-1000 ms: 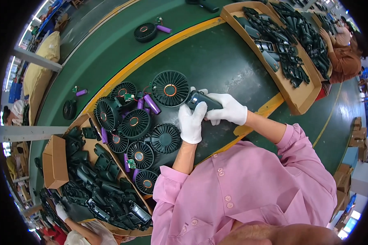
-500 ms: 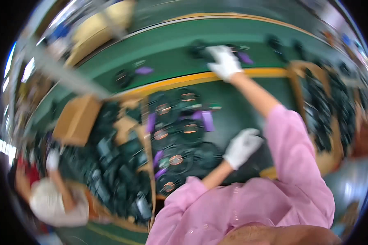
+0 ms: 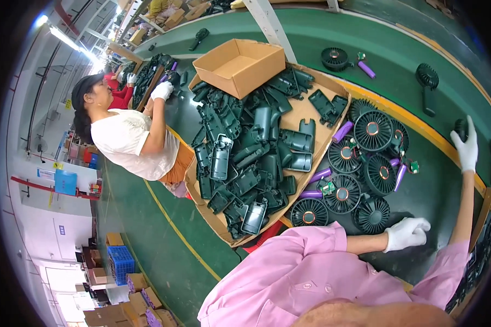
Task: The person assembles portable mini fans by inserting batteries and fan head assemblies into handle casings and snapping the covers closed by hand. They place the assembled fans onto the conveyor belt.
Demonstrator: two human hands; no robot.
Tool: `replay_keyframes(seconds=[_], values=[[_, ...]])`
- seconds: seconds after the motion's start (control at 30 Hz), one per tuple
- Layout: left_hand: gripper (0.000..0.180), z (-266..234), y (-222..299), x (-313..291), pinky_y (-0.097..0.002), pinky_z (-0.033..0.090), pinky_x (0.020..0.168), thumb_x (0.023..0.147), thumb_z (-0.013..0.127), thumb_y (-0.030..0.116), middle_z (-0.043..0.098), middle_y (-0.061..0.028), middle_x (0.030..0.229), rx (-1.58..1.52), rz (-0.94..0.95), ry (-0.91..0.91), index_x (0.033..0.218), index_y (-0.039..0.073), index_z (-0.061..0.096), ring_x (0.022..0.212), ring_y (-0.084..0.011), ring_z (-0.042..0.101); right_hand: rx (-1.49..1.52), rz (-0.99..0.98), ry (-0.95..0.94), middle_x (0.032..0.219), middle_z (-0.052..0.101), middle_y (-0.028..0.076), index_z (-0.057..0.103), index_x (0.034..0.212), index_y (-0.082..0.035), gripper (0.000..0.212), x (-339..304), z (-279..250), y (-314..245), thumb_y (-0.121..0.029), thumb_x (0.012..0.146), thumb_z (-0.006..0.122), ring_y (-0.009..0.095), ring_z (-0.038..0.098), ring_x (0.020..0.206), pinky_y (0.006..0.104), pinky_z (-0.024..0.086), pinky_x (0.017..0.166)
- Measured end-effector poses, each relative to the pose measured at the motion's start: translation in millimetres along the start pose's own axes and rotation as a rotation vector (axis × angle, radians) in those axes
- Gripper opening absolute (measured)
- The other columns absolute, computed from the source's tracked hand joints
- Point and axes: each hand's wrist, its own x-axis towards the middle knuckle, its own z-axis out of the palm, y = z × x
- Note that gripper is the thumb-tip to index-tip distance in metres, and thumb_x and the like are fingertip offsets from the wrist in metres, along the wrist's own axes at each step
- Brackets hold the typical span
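Note:
My right hand (image 3: 466,147), in a white glove, reaches over the yellow edge of the green belt. Between its thumb and outstretched fingers sits a dark fan head (image 3: 460,129), seen partly. My left hand (image 3: 408,234), also gloved, hovers low over the dark worktop with fingers curled and nothing visible in them. Just left of it lies a black round fan head (image 3: 371,214). Several more fan heads (image 3: 342,194) with copper-coloured centres are heaped there, among purple cylindrical batteries (image 3: 343,131) and small green circuit boards (image 3: 414,167).
A large carton (image 3: 323,154) full of dark plastic housings (image 3: 262,122) stands left of the fan heap, an empty cardboard box (image 3: 240,68) on top. On the belt (image 3: 387,90) lie a fan (image 3: 427,82) and a battery (image 3: 366,69). A co-worker (image 3: 131,136) stands at the left.
The view has swung left, so the carton and co-worker now show more fully. My right hand now has a fan head between thumb and fingers; my left hand stays low over the worktop.

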Motion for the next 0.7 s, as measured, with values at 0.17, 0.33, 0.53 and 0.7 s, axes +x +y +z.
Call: replay_keyframes(seconds=[0.17,0.33,0.53,0.7], values=[[0.061,-5,14,-12,-0.0368,0.051,0.08,0.076,0.064,0.006,0.064,-0.0149,0.1,0.176,0.146,0.244,0.131,-0.001,0.039,0.088,-0.0261,0.064,0.427,0.148,0.105,0.139,0.046,0.015,0.033,0.145,-0.001,0.063,-117,-66,-106,-0.02,0.091,0.058,0.023,0.046,0.125,0.0342,0.032,0.107],[0.082,13,18,-14,-0.044,0.042,0.101,0.062,0.072,0.012,0.038,-0.0248,0.135,0.543,0.557,0.164,0.135,0.002,0.036,0.12,-0.0448,0.045,0.455,0.281,0.227,0.15,0.03,0.017,0.027,0.147,0.002,0.072,-236,-89,-165,-0.021,0.083,0.053,0.029,0.033,0.137,0.0399,0.024,0.113],[0.077,8,37,-26,-0.0397,0.043,0.101,0.07,0.073,0.011,0.051,-0.0258,0.126,0.338,0.491,0.135,0.136,-0.002,0.036,0.117,-0.0369,0.054,0.529,0.331,-0.092,0.144,0.038,0.019,0.028,0.145,0.004,0.096,-252,-121,-162,-0.045,0.074,0.069,0.029,0.038,0.133,0.0381,0.029,0.11],[0.083,2,64,-42,-0.042,0.048,0.092,0.073,0.071,0.021,0.057,-0.0252,0.118,0.435,0.242,0.044,0.141,0.005,0.027,0.106,-0.0383,0.06,0.859,0.451,-0.369,0.124,0.057,0.012,0.04,0.139,0.005,0.083,-233,-125,-156,-0.017,0.064,0.066,0.02,0.054,0.114,0.0313,0.04,0.1]])
